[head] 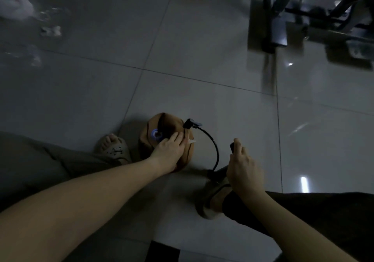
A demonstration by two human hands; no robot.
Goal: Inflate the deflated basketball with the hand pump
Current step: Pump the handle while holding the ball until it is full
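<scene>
The left hand (pixel 169 148) lies flat, fingers spread, on the sunken basketball (pixel 162 128) on the floor. To its right, the right hand (pixel 241 168) wraps the dark pump handle (pixel 232 147). A black hose (pixel 212 140) curves between them, its nozzle by the left fingertips.

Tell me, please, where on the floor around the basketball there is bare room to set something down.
Bare tile lies beyond the basketball, stretching up toward the metal stand at upper right, and right of the right hand. It is crowded near the person: the left hand on the ball, the pump hose, the left sandal and the right sandal sit close together.
</scene>
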